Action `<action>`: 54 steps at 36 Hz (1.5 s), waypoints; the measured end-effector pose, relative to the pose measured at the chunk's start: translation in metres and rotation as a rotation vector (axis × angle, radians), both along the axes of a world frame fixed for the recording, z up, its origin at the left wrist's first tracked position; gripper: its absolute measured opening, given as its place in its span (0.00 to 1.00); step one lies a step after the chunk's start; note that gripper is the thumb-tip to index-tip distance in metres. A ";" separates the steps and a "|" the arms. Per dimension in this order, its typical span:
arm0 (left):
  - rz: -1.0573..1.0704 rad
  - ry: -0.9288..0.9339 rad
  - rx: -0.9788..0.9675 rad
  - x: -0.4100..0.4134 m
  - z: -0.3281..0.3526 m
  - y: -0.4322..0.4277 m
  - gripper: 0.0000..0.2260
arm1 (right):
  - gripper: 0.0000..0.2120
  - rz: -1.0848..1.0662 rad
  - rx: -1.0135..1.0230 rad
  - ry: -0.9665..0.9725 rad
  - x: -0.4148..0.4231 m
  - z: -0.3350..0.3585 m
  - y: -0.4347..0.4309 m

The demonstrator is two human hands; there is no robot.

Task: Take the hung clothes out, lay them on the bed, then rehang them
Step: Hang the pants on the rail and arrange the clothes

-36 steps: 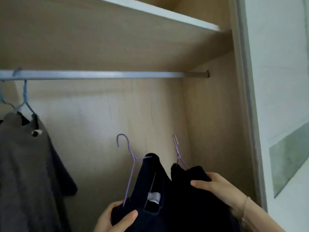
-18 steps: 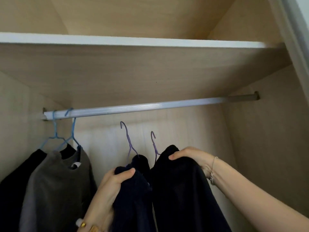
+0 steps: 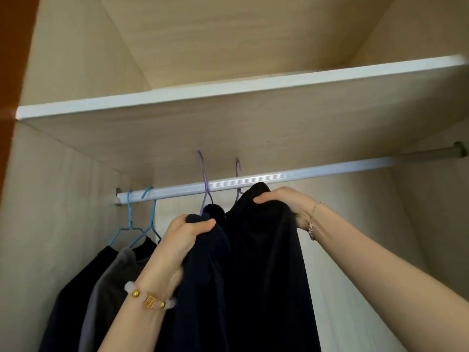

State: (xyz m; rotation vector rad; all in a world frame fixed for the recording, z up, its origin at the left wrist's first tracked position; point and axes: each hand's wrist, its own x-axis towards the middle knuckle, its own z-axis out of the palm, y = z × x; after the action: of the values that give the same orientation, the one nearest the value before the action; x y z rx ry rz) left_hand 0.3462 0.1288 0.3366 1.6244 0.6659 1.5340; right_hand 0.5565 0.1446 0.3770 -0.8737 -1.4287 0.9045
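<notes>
Inside a wooden wardrobe, my left hand (image 3: pixel 184 240) grips the shoulder of a navy garment (image 3: pixel 203 288) on a purple hanger (image 3: pixel 204 184). My right hand (image 3: pixel 281 203) grips the top of a black garment (image 3: pixel 266 270) on a second purple hanger (image 3: pixel 238 179). Both purple hooks rise above the silver rail (image 3: pixel 291 175); whether they rest on it I cannot tell. At the rail's left end, a grey garment (image 3: pixel 109 288) and a black garment (image 3: pixel 76 288) hang on blue hangers (image 3: pixel 142 219).
A white-edged shelf (image 3: pixel 228 90) runs just above the rail, leaving a narrow gap. The wardrobe's left wall (image 3: pixel 50 224) and right wall (image 3: pixel 436 212) close in the space. The rail's right half carries nothing.
Both hands have lifted the two dark garments upward, from well below the rail to level with it. The purple hooks now reach above the rail. The view has tilted upward.
</notes>
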 end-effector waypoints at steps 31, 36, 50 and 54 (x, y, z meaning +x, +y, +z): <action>0.125 0.176 -0.319 -0.004 0.000 0.072 0.03 | 0.06 -0.014 0.045 -0.165 0.001 -0.051 -0.026; 0.098 0.137 -0.255 -0.008 0.026 0.065 0.06 | 0.05 0.001 0.036 -0.167 0.006 -0.050 -0.032; 0.161 0.077 -0.115 -0.015 -0.013 0.040 0.02 | 0.07 -0.052 0.022 -0.217 0.003 -0.053 -0.036; 0.174 0.073 -0.119 -0.018 -0.023 0.037 0.05 | 0.08 -0.065 0.016 -0.238 -0.001 -0.055 -0.036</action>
State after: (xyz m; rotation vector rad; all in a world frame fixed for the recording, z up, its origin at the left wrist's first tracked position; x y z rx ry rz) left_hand 0.3281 0.1654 0.3131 1.5728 0.9421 1.5315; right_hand 0.5559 0.1086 0.3217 -1.0366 -1.5983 0.7576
